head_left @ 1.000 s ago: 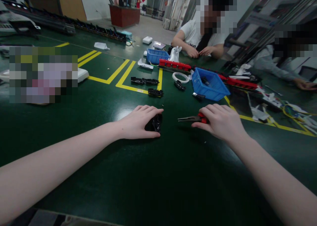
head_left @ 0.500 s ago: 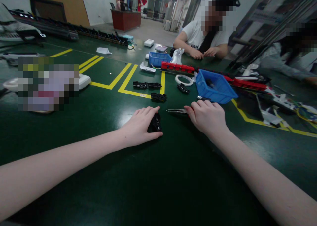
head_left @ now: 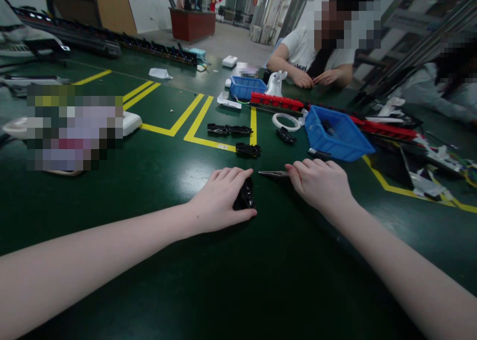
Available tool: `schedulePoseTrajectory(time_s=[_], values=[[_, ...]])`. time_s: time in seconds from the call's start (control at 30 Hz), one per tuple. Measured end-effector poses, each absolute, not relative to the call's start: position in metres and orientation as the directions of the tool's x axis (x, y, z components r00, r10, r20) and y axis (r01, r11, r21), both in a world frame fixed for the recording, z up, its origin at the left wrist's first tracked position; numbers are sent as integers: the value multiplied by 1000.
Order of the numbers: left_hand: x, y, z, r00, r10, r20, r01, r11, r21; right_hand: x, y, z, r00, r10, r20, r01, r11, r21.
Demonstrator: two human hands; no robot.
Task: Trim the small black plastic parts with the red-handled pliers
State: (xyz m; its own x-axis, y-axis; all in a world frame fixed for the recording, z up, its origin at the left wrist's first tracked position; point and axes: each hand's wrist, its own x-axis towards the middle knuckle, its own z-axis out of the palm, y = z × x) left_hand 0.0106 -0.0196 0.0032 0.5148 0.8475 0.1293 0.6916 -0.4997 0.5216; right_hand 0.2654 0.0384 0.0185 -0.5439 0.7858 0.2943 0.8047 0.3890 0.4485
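Observation:
My left hand [head_left: 219, 197] rests on the green tabletop, its fingers and thumb closed around a small black plastic part [head_left: 246, 193]. Much of that part is hidden under the palm. To the right, my right hand [head_left: 320, 183] is wrapped around needle-nose pliers [head_left: 274, 173]. Their slim metal jaws point left toward the black part, and the tips look together and do not touch it. The handles are covered by my fingers. Beyond my hands lie similar black parts, one [head_left: 248, 150] close by and a longer piece [head_left: 230, 129] inside the yellow tape lines.
A blue bin [head_left: 337, 136] with dark pieces stands beyond my right hand, near a white tape roll [head_left: 286, 122] and another black part [head_left: 285, 135]. Behind are red strips [head_left: 278, 101] and a smaller blue bin [head_left: 248, 88]. A co-worker [head_left: 313, 64] sits across the table.
The jaws of the pliers have closed from slightly parted. Both hands appear a little lower and farther right, as the whole view has shifted too. The left hand keeps its hold.

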Motion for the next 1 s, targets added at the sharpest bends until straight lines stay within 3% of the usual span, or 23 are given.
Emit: schedulePoseTrajectory(time_s=[0.3, 0.57, 0.77, 1.0], values=[[9, -18, 2, 529, 838, 135, 659, -505, 557, 265, 24, 33, -607, 702, 372, 794, 517, 319], [7, -17, 0, 553, 819, 152, 617, -525, 586, 260, 14, 37, -677, 600, 426, 736, 560, 381], [6, -21, 5, 579, 801, 155, 560, -528, 639, 281, -6, 42, -700, 513, 496, 701, 626, 342], [9, -23, 5, 568, 811, 139, 638, -541, 548, 302, -1, 24, -618, 634, 465, 784, 541, 305]])
